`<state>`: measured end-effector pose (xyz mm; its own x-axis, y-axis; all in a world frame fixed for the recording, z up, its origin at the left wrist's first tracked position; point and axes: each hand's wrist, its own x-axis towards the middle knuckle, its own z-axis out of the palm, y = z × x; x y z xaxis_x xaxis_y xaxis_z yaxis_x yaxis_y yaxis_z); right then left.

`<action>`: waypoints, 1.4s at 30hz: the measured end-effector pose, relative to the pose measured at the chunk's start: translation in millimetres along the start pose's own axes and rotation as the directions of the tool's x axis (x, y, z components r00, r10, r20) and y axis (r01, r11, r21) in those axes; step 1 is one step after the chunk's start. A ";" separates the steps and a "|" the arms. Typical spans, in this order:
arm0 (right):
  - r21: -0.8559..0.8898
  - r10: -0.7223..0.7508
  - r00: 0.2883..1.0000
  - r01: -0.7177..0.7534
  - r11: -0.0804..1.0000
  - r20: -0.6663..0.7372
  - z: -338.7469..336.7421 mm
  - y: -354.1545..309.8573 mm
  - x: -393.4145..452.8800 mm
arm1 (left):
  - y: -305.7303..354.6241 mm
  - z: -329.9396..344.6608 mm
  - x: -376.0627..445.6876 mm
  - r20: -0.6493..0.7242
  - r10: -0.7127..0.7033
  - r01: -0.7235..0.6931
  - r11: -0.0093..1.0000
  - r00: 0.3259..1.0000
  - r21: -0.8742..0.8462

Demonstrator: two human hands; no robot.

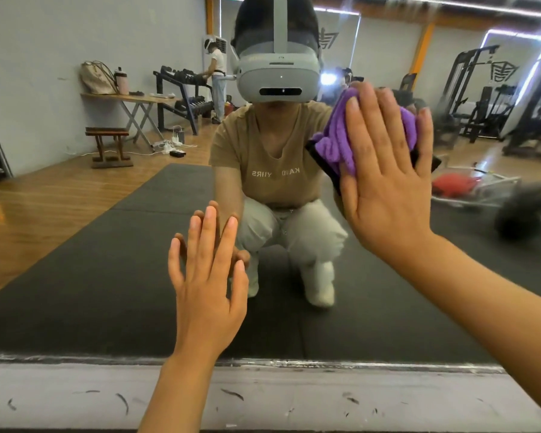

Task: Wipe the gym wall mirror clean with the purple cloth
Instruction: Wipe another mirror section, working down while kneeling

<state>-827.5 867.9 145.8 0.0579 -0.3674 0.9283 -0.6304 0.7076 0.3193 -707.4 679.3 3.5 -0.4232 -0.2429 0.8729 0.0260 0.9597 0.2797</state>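
Note:
The gym wall mirror fills most of the view and reflects me crouching on a black mat. My right hand lies flat, fingers spread, pressing the purple cloth against the glass at the upper right. The cloth bunches out to the left and above the fingers, with a black edge showing beneath it. My left hand rests open with its fingertips on the glass lower down, left of centre, holding nothing.
The mirror's bottom edge meets a scuffed white wall strip below. Reflected in the glass: a folding table with a bag, a dumbbell rack with another person, weight machines at right, a barbell on the floor.

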 end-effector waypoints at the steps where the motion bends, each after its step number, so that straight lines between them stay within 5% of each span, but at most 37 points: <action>1: 0.005 0.034 0.999 -0.034 0.999 -0.015 1.5 -4.9 -1.8 | -0.6 0.8 -0.2 -0.004 -0.001 0.001 1.000 1.000 -0.003; 4: 0.034 0.010 1.000 -0.010 0.999 0.004 9.9 -25.8 -36.1 | -0.7 2.5 -0.5 -0.018 -0.008 0.008 1.000 1.000 -0.020; 6: 0.046 -0.156 0.975 0.150 0.988 0.158 16.9 -43.0 -88.5 | -0.1 3.1 -0.5 -0.031 -0.008 0.007 1.000 1.000 -0.027; 9: 0.083 -0.509 0.746 0.528 0.845 0.430 24.1 -63.4 -189.7 | 2.1 3.0 0.2 -0.035 -0.018 0.017 0.999 0.999 -0.028; 11: 0.178 -0.587 0.605 0.599 0.781 0.539 23.6 -67.2 -228.1 | 3.3 0.7 -0.2 -0.020 -0.021 0.021 0.999 1.000 -0.033; 13: 0.201 -0.598 0.562 0.611 0.766 0.572 24.4 -64.3 -234.3 | 3.3 -2.1 1.1 -0.007 -0.020 0.020 0.999 1.000 -0.025; 16: 0.192 -0.631 0.563 0.646 0.739 0.533 26.8 -55.0 -221.0 | 2.0 -4.1 1.3 0.017 -0.018 0.018 1.000 1.000 -0.016; 20: 0.113 -0.548 0.770 0.544 0.832 0.328 23.4 -49.4 -155.8 | 1.8 -3.5 0.2 0.001 -0.018 0.018 1.000 1.000 -0.026; 23: 0.094 -0.277 0.954 0.267 0.959 0.119 14.2 -42.0 -72.5 | 0.5 -1.1 -0.5 0.004 -0.018 0.018 0.999 1.000 -0.035; 25: 0.060 -0.067 0.998 0.066 0.996 0.015 13.0 -38.8 -30.7 | 0.0 -0.2 -0.1 -0.009 -0.017 0.017 0.999 1.000 -0.039; 28: 0.079 0.135 0.988 -0.130 0.988 -0.074 17.8 -52.6 -21.0 | 1.7 1.7 -0.8 -0.029 -0.020 0.019 0.999 0.999 -0.048; 30: 0.104 0.111 0.994 -0.108 0.989 -0.022 25.1 -69.9 -52.7 | 2.0 2.6 -1.3 -0.044 -0.015 0.013 0.998 0.999 -0.058; 32: 0.083 -0.095 0.983 0.083 0.993 0.160 31.2 -85.1 -112.1 | 1.6 2.9 -0.2 -0.049 -0.013 0.010 0.998 0.999 -0.058; 35: 0.051 -0.443 0.791 0.467 0.883 0.421 32.2 -88.6 -207.4 | 2.8 0.2 -0.7 -0.021 -0.021 0.020 0.999 1.000 -0.041; 38: 0.116 -0.483 0.690 0.507 0.854 0.540 26.9 -82.5 -231.4 | 1.9 -6.7 0.3 0.025 -0.012 0.012 1.000 1.000 0.000; 42: 0.136 -0.613 0.620 0.640 0.756 0.489 24.0 -57.8 -201.3 | -3.9 -12.1 0.5 0.074 0.022 -0.027 0.997 0.997 0.069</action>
<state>-821.2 886.5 -64.1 0.0443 -0.9570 0.2868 -0.5450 0.2175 0.8097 -696.8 673.7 7.6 -0.4887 -0.2107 0.8466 -0.0254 0.9734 0.2276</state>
